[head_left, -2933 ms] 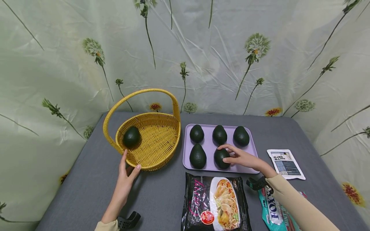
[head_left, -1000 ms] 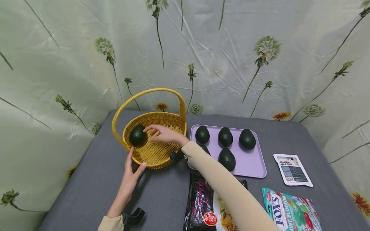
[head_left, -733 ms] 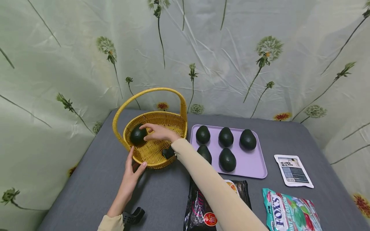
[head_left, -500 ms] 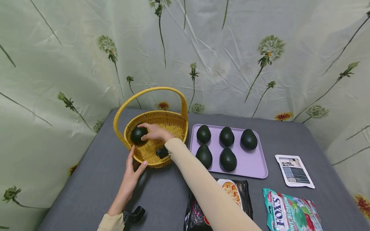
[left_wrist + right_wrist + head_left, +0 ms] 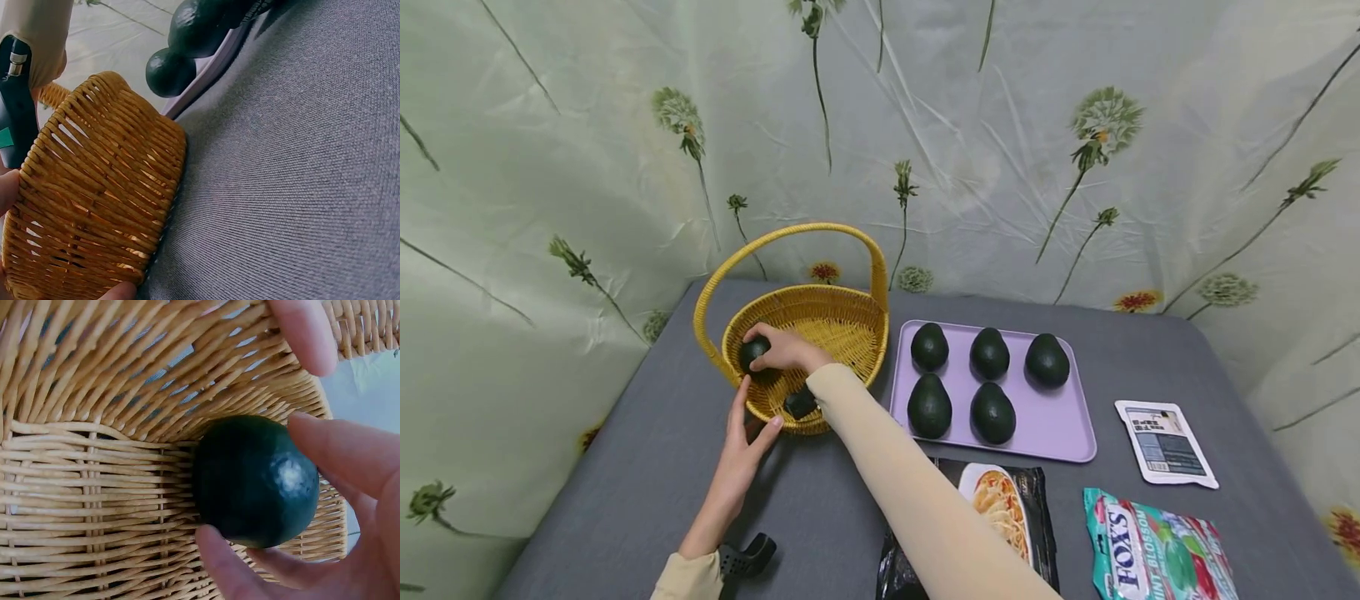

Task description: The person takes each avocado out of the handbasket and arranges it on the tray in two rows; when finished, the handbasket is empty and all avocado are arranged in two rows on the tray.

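Observation:
A yellow wicker basket (image 5: 838, 333) with a tall arched handle stands at the left of the table. Its near left side is held by my left hand (image 5: 735, 467), index finger and thumb at the rim. In the left wrist view, fingertips press the basket's outer wall (image 5: 100, 187). Inside, a dark green avocado (image 5: 250, 481) lies against the woven side. My right hand (image 5: 786, 348) reaches over the rim and grips it; in the right wrist view, its thumb and fingers curl round the avocado, with one finger standing apart above. The hand hides part of the avocado in the head view.
Right of the basket, a lilac tray (image 5: 1052, 425) bears several avocados (image 5: 929, 406) in two rows. Closer in lies a black noodle packet (image 5: 1000, 500), partly under the right sleeve. A white pouch (image 5: 1167, 443) and a teal candy bag (image 5: 1161, 546) lie farther right.
My right hand has released an avocado on the tray, crossed left to the basket and closed round the avocado there. My left hand has stayed at the rim.

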`<state>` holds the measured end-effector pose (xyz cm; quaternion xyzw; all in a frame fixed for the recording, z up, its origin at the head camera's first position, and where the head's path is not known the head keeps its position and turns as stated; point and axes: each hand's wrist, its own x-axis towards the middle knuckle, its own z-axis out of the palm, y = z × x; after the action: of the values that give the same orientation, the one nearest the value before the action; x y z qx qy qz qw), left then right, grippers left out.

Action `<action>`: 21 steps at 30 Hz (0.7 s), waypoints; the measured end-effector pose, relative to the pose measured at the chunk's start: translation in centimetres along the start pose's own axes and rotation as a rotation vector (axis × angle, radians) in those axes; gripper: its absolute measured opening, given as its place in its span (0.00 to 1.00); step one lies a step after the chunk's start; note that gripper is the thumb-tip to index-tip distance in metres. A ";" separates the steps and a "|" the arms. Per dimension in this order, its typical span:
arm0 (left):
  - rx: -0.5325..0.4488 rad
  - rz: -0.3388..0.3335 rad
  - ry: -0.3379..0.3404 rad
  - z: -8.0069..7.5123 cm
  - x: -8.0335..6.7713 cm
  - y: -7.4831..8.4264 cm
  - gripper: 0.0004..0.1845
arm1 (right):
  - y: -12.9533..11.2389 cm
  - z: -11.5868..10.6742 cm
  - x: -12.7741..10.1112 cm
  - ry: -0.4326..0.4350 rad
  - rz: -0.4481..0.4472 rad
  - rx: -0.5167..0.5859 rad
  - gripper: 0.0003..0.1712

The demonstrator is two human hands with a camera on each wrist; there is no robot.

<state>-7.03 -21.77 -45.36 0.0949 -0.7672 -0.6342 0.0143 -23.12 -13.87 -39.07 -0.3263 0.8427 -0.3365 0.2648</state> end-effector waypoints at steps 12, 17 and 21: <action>0.000 0.010 0.013 0.3 0.1 -0.3 0.41 | 0.4 -0.5 -0.9 0.084 0.038 0.046 0.17; 0.001 0.006 0.017 0.2 0.0 -0.3 0.41 | 0.8 -0.6 -0.9 -0.046 -0.002 -0.030 0.26; 0.001 0.017 0.015 0.2 0.1 -0.3 0.41 | 1.0 -0.7 -1.1 -0.084 -0.009 -0.033 0.27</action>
<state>-7.08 -21.61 -45.72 0.0929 -0.7682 -0.6330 0.0254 -23.26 -12.21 -39.09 -0.3480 0.8349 -0.3100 0.2930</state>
